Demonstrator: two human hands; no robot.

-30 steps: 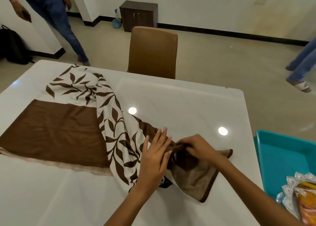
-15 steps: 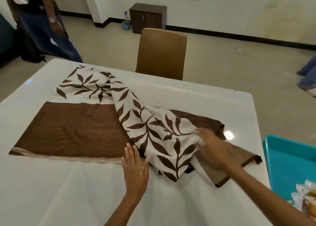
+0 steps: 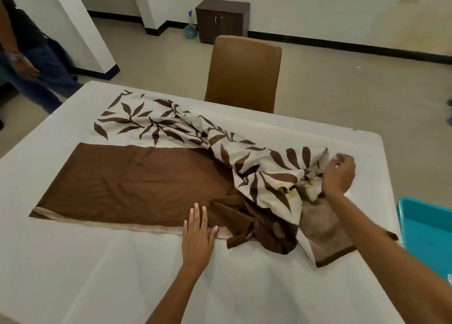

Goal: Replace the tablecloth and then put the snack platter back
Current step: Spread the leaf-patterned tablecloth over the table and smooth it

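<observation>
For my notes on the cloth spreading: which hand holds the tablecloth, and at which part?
The right hand grips the tablecloth at its bunched leaf-patterned part. The left hand lies flat on the near hem, holding nothing.

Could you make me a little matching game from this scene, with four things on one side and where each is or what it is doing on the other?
Things:
1. left hand
2. right hand
3. chair
4. teal tray

States:
A. off the table's right edge
B. gripping bunched tablecloth
C. at the table's far side
D. flat on the cloth's near hem

Pairs: 1-D, 2-B, 3-C, 4-A
</observation>
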